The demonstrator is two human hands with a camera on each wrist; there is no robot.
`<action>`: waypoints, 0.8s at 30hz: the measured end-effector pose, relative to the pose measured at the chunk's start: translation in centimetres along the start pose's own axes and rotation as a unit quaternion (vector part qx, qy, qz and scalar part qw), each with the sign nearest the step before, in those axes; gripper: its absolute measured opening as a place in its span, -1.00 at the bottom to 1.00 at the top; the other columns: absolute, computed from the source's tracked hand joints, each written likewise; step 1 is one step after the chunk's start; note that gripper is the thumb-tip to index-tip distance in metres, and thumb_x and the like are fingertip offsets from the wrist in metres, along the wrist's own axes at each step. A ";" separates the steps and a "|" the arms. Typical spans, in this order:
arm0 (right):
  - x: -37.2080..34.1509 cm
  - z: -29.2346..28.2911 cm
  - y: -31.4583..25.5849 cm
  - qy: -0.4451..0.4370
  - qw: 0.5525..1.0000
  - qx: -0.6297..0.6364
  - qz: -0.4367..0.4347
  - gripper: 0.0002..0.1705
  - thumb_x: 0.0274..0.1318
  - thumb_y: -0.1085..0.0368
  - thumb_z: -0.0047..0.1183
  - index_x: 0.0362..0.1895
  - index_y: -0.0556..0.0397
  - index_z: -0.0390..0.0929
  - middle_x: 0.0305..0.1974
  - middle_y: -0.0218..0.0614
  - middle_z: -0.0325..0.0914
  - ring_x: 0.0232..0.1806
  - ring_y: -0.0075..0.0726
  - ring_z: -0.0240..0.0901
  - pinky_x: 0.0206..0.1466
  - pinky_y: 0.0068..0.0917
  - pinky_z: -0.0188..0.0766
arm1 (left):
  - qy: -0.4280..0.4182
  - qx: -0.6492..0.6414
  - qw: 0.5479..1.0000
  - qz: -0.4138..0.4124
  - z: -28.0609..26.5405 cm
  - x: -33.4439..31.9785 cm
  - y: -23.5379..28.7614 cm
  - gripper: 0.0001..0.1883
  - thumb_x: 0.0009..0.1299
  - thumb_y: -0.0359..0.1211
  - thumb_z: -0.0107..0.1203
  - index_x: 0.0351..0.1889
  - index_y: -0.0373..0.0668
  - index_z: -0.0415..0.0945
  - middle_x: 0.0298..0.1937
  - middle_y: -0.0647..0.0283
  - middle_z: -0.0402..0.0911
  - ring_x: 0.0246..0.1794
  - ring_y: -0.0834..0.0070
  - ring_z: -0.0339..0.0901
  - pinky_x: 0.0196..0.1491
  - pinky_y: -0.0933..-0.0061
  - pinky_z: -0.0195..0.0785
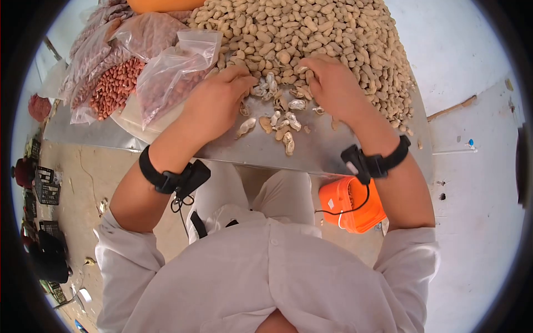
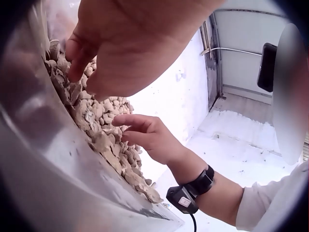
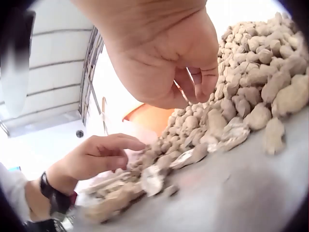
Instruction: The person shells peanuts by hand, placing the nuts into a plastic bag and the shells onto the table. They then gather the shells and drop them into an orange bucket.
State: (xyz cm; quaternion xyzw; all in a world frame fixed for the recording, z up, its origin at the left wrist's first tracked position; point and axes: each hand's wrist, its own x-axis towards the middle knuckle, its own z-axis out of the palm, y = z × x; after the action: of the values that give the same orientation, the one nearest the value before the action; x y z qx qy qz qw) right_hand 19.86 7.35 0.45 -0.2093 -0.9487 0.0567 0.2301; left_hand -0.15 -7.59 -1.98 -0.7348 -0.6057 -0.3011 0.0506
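The large heap of tan, unshelled peanuts (image 1: pixel 344 30) lies at the far side of the grey metal counter (image 1: pixel 250 151), and both hands are at its near edge. The right hand (image 1: pixel 336 89) is partly spread, with a gap between finger and thumb, and I see nothing held there. The left hand (image 1: pixel 219 99) has loosely bent fingers beside the whitish split shells (image 1: pixel 297 104); whether it has hold of something, I cannot tell. In my judgement, if a hand pulls from the bottom of the heap, the peanuts above could slide down and mix with these shells. A quick sweep could push shells over the front edge. The left forearm is close to the clear plastic bag of red kernels (image 1: pixel 118 83), so a careless elbow could spill it.
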 end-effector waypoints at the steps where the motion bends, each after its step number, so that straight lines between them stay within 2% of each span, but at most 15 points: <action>1: 0.7 0.3 0.6 0.017 0.999 -0.035 -0.020 -0.68 -0.10 0.49 -0.06 -0.17 0.09 0.53 -0.20 -0.09 0.47 -0.10 0.03 0.42 -0.04 -0.18 0.39 | -0.003 0.013 1.000 -0.001 0.2 0.2 -0.3 -0.57 0.10 -0.64 -0.03 -0.03 -0.18 0.48 0.04 0.18 0.46 -0.05 0.13 0.47 -0.09 0.27 0.39; 4: 1.8 1.0 0.8 -0.053 0.993 -0.110 -0.007 -0.75 -0.11 0.48 -0.04 -0.26 0.11 0.55 -0.26 -0.13 0.47 -0.14 -0.02 0.44 -0.09 -0.22 0.42 | -0.004 0.023 1.000 -0.006 0.7 0.6 -1.0 -0.60 0.10 -0.60 -0.05 -0.06 -0.17 0.51 -0.02 0.24 0.50 -0.07 0.17 0.48 -0.06 0.28 0.38; 7: 2.4 1.8 1.4 -0.045 0.986 -0.157 -0.039 -0.80 -0.12 0.47 -0.03 -0.33 0.11 0.55 -0.32 -0.17 0.46 -0.20 -0.05 0.46 -0.16 -0.25 0.44 | -0.020 0.033 0.999 0.018 1.1 0.6 -1.4 -0.62 0.11 -0.57 -0.04 -0.09 -0.16 0.54 -0.05 0.28 0.53 -0.09 0.19 0.48 -0.03 0.30 0.36; 10: 2.4 1.1 0.6 -0.032 0.989 -0.144 -0.022 -0.84 -0.15 0.45 0.00 -0.37 0.08 0.55 -0.34 -0.20 0.46 -0.24 -0.06 0.46 -0.21 -0.24 0.45 | -0.045 0.018 0.998 0.033 1.1 0.4 -1.4 -0.58 0.04 -0.64 -0.07 -0.11 -0.19 0.54 -0.04 0.21 0.53 -0.07 0.16 0.47 -0.01 0.27 0.36; 13: 2.5 0.4 -1.3 -0.020 0.993 -0.098 -0.057 -0.85 -0.14 0.43 0.01 -0.37 0.05 0.55 -0.34 -0.22 0.46 -0.21 -0.08 0.46 -0.21 -0.24 0.44 | -0.054 -0.004 0.997 0.046 0.9 0.2 -0.9 -0.56 0.00 -0.68 -0.08 -0.13 -0.21 0.55 -0.04 0.16 0.53 -0.06 0.14 0.46 0.00 0.25 0.36; 17: 2.7 2.8 -2.2 -0.091 0.991 -0.052 -0.078 -0.81 -0.13 0.44 0.01 -0.32 0.07 0.55 -0.29 -0.22 0.45 -0.15 -0.10 0.44 -0.16 -0.24 0.44 | -0.061 -0.051 0.992 0.097 0.4 0.1 -0.6 -0.54 -0.02 -0.69 -0.08 -0.12 -0.20 0.55 -0.05 0.14 0.53 -0.07 0.13 0.46 -0.01 0.26 0.36; 22: 1.8 2.4 -3.3 -0.170 0.982 -0.022 -0.078 -0.72 -0.14 0.49 -0.03 -0.25 0.06 0.56 -0.19 -0.21 0.43 -0.10 -0.09 0.42 -0.10 -0.22 0.42 | -0.047 -0.082 0.995 0.034 -1.2 -0.9 -1.1 -0.54 0.01 -0.69 -0.07 -0.10 -0.22 0.53 -0.11 0.10 0.52 -0.13 0.10 0.48 -0.08 0.27 0.37; 24: 1.2 2.0 -3.3 -0.162 0.982 0.027 -0.098 -0.69 -0.11 0.53 -0.06 -0.21 0.05 0.55 -0.20 -0.20 0.44 -0.15 -0.06 0.41 -0.12 -0.24 0.40 | -0.049 -0.059 0.997 0.003 -1.7 -1.5 -1.8 -0.58 0.05 -0.67 -0.05 -0.10 -0.22 0.52 -0.15 0.10 0.51 -0.16 0.10 0.48 -0.12 0.26 0.37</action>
State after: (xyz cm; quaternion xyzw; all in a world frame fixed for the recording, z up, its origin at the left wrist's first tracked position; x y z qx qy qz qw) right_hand 16.77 4.80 -0.16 -0.0971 -0.9874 0.0929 0.0833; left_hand -2.59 -9.12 -1.88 -0.7520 -0.5867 -0.2996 -0.0214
